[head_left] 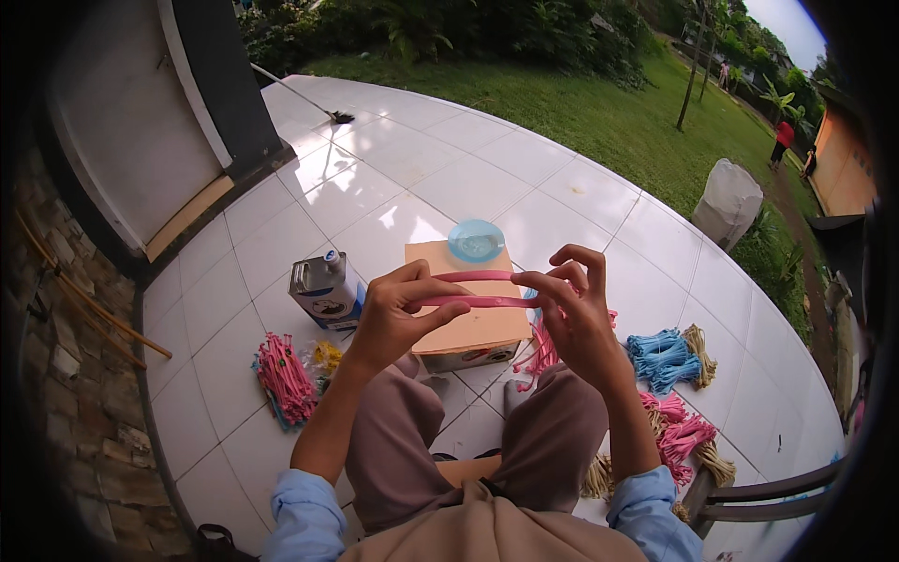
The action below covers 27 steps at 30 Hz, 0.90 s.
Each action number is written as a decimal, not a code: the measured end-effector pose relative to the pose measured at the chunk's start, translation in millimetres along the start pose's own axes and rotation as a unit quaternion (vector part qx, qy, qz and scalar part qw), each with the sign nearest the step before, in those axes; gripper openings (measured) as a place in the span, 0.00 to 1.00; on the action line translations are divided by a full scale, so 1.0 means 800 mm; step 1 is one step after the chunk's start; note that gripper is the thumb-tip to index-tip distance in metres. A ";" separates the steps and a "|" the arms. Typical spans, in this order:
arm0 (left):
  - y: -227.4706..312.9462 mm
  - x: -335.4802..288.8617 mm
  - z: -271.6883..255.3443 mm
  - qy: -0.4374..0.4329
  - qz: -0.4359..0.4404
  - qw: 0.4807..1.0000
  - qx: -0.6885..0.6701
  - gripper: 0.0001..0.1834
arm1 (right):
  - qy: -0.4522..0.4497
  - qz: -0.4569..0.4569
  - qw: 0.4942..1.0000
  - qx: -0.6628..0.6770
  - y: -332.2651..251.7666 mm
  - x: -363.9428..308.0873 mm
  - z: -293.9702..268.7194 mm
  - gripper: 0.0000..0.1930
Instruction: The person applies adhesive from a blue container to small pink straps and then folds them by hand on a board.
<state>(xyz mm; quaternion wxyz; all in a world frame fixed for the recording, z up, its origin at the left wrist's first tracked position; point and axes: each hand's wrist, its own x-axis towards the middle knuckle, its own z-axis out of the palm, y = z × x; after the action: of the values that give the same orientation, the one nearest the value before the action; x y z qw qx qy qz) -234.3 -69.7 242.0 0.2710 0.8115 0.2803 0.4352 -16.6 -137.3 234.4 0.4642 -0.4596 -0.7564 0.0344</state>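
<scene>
The left hand [386, 311] and right hand [578, 314] each pinch two slim pink strands [478, 302]; a round translucent-blue bowl [457, 236] (contents indistinct) tops a tan cardboard box [468, 330].

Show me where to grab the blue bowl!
Probably pinch the far rim, coming from above. The bowl faces open side up and seems to sit on the box, its round edge uncovered. The pink strips stretch across in front of it, so the far side looks freer.
</scene>
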 end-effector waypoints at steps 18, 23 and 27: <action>-0.268 -0.136 -0.078 0.226 -0.224 0.882 -0.346 0.48 | 0.068 0.439 0.634 0.633 -0.017 0.133 0.401 0.38; -0.285 -0.181 -0.043 0.250 -0.308 0.872 -0.286 0.56 | 0.078 0.498 0.615 0.606 0.012 0.091 0.448 0.41; -0.319 -0.239 0.001 0.392 -0.228 0.891 -0.015 0.43 | 0.093 0.565 0.568 0.591 0.030 0.007 0.462 0.40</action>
<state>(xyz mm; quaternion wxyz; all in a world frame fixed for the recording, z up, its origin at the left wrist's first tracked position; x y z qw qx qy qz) -378.5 -24.1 -39.1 0.2435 0.4848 0.5346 0.6480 -273.1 19.3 17.4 0.5859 -0.4172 -0.1062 0.6865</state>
